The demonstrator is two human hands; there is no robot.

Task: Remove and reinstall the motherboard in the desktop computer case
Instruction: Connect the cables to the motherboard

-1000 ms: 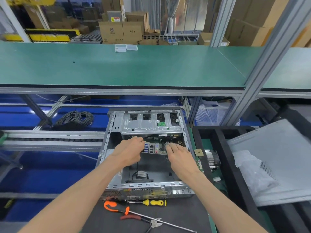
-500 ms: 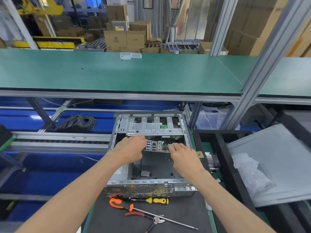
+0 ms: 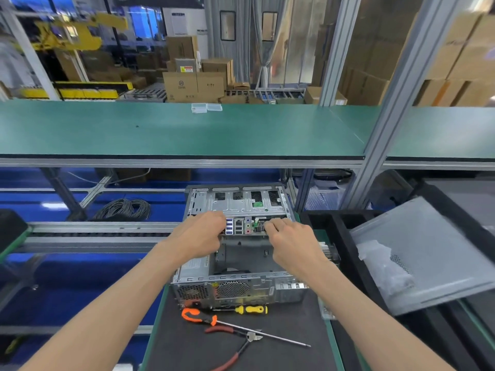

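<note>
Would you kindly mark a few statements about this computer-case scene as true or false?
1. Both hands grip the motherboard inside the case. True: the left hand and right hand hold its port edge.
2. The yellow-handled screwdriver is in the right hand. False: it lies on the black mat beside the case.
3. The red-handled pliers lie on the mat. True.
4. The grey side panel is fitted on the case. False: it rests apart, to the right.
</note>
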